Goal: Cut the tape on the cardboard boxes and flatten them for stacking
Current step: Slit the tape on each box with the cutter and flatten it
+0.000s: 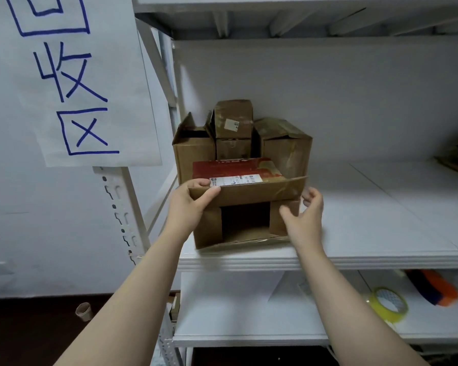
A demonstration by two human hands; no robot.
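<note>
Cardboard awaiting flattening: at the shelf's (381,215) front edge, near its left corner, the left hand (193,204) pinches the left end of the front box's (209,228) raised top flap (259,192). The box lies crosswise, its open end facing the person. The right hand (306,217), fingers spread and empty, hovers at its right wall.

Paper sign (72,75): blue handwritten "回收区". Label (236,180) on front box (259,192): illegible.
</note>
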